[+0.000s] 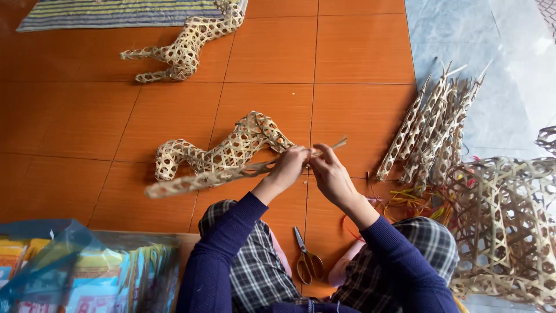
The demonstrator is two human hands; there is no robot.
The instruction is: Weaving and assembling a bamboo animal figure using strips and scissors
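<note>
Orange floor tiles (pixel 359 52) are being shared by two curved woven pieces (pixel 226 152); one woven tube (pixel 214 177) is being gripped by both hands, left hand (pixel 289 166) and right hand (pixel 330 174).

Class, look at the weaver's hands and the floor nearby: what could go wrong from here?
1. Both hands, left and right, pinch the woven tube at one end; its long free end might sag or bend.
2. The scissors lie between the knees, so a leg shift could hit them.
</note>
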